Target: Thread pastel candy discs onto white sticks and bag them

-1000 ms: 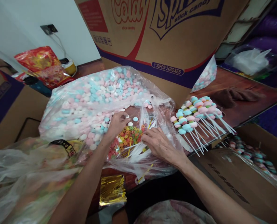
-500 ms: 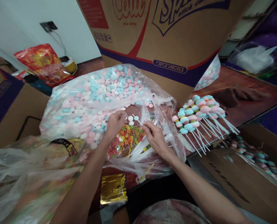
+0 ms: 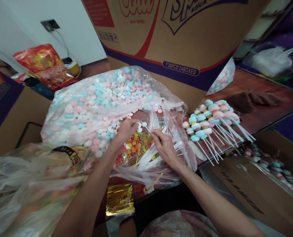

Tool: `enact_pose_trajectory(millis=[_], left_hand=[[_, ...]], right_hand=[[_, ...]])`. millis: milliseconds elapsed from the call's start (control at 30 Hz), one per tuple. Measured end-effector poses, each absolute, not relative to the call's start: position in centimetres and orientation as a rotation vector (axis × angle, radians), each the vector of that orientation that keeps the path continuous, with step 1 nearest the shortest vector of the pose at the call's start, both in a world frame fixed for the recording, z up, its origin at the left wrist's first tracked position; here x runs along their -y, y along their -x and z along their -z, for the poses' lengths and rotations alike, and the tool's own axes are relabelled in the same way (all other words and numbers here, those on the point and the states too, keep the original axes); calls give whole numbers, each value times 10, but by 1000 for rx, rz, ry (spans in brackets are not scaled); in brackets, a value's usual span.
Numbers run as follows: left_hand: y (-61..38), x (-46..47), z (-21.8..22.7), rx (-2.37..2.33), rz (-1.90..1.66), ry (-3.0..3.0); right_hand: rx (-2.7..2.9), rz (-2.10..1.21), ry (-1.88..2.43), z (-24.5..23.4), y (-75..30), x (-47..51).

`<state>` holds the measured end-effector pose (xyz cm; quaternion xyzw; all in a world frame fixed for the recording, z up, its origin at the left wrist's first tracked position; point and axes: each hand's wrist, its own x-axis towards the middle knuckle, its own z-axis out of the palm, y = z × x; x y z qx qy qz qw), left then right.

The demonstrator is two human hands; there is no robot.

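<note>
My right hand (image 3: 164, 144) pinches a thin white lollipop stick (image 3: 148, 129), which points up and left with a round blue candy (image 3: 144, 124) near its far end. Close to that tip, my left hand (image 3: 127, 129) has its fingers pressed together; what lies between them is too small to make out. White candies (image 3: 139, 129) lie just under the left fingertips. Nearer me spread small coloured ring candies (image 3: 136, 144), with a bundle of loose white sticks (image 3: 147, 161) beside them. Behind the left hand, a big clear bag (image 3: 104, 95) bulges with pink, blue and white candies.
Filled candy sticks (image 3: 210, 118) are piled at the right, above an open carton (image 3: 250, 187). A large cardboard box (image 3: 151, 39) stands at the back. Gold twist ties (image 3: 120, 199) lie at the front edge, and a red snack bag (image 3: 41, 65) stands back left.
My left hand has shifted right, its fingertips now by the stick's tip and partly over the white candies. My right hand stays almost in place with the stick.
</note>
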<state>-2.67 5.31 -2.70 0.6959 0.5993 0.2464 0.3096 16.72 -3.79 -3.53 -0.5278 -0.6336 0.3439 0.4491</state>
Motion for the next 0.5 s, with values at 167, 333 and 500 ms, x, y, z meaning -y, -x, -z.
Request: enact_pose_trajectory(millis=[167, 333, 500], left_hand=[[24, -51, 22, -1655, -600, -1994], [21, -48, 18, -1626, -612, -2070], [21, -47, 18, -1610, -674, -1986]], right_hand=[[1590, -854, 1313, 34, -168, 38], [1601, -833, 1304, 35, -167, 38], [1586, -834, 1292, 37, -167, 38]])
